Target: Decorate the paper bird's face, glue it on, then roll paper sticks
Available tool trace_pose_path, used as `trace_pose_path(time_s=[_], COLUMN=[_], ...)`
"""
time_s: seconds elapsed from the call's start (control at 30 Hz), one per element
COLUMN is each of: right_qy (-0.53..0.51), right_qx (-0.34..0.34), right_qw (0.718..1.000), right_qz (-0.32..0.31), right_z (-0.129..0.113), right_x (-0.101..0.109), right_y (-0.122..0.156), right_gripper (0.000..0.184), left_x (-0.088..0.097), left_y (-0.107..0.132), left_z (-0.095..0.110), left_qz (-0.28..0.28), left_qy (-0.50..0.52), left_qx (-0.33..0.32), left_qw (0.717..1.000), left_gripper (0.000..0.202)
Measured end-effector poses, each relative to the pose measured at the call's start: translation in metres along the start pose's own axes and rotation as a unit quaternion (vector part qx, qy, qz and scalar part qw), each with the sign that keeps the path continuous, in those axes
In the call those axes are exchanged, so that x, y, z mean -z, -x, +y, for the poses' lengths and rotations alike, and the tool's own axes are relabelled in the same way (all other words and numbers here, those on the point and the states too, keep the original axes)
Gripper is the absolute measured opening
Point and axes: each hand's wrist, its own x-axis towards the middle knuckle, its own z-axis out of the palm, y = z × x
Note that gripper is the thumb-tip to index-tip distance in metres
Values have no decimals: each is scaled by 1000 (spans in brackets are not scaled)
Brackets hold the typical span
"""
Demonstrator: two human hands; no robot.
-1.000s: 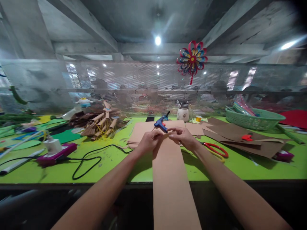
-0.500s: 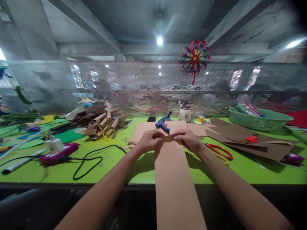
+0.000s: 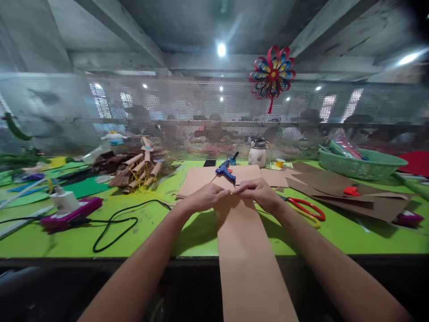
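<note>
A long tan paper strip [image 3: 246, 250] runs from the green table [image 3: 161, 232] toward me and hangs over its front edge. My left hand [image 3: 204, 199] and my right hand [image 3: 258, 193] meet at the strip's far end, fingers curled and pinching that end between them. A blue glue gun [image 3: 226, 170] lies just beyond my fingertips on a stack of tan sheets [image 3: 201, 179]. Red-handled scissors [image 3: 306, 208] lie right of my right wrist.
Rolled paper cones and brown strips [image 3: 137, 165] are heaped at the back left. A purple device [image 3: 72, 210] with a white plug and a black cable [image 3: 114, 230] sits at left. Brown sheets [image 3: 348, 192], a green basket [image 3: 360, 163] and a white jar [image 3: 257, 154] stand right. Mesh screen behind.
My hands have sunk a little onto the strip's far end and my left fingers lie flatter. The view has tipped slightly; nothing else on the table has moved.
</note>
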Motion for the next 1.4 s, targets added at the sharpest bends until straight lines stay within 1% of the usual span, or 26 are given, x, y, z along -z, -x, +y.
trace_pose_path(time_s=[0.1, 0.23, 0.3, 0.4, 0.53, 0.7, 0.83, 0.9, 0.97, 1.03, 1.07, 1.13, 1.23, 1.4], right_qy=[24, 22, 9, -20, -59, -65, -66, -76, -78, -46, -19, 32, 51, 65], right_qx=[6, 2, -1, -12, -46, -81, -105, -106, -102, -95, -90, -87, -77, -24], right_qw=[1000, 1000, 1000, 1000, 997, 995, 992, 990, 988, 986, 986, 986, 991, 997], right_qz=[-8, -11, -9, -2, -3, -1, -37, -56, -90, -129, -139, -135, -97, -45], right_z=[-3, -2, -1, 1, 0, -4, -9, -14, -20, -26, -28, -29, -26, -22], right_x=[-2, -3, -2, -1, 1, 5, 13, 18, 21, 20, 19, 14, 8, 7], right_y=[1, 1, 1, 0, 0, 1, 3, 5, 8, 11, 11, 12, 10, 8], right_gripper=[14, 14, 13, 13, 14, 17, 24, 30, 38, 43, 44, 39, 26, 23], left_x=[-1, -3, -6, -9, -11, -11, -11, -11, -12, -13, -14, -15, -17, -17], left_y=[1, 2, 1, -2, -4, -3, -1, -1, -1, -1, -1, 1, 4, 6], left_z=[0, 1, 1, -1, -5, 0, 3, 2, 1, 1, 2, 5, 10, 13], left_qz=[-31, -41, -33, -17, -4, 10, 32, 46, 61, 75, 81, 93, 119, 162], left_qy=[39, 86, 80, 57, 29, -8, -30, -46, -68, -89, -100, -117, -139, -180], left_qx=[2, 8, 7, -11, -27, -37, -54, -63, -71, -82, -87, -100, -121, -152], left_qw=[999, 995, 996, 998, 999, 999, 998, 996, 993, 990, 988, 984, 976, 958], left_gripper=[42, 40, 39, 38, 36, 34, 31, 31, 31, 30, 29, 29, 27, 23])
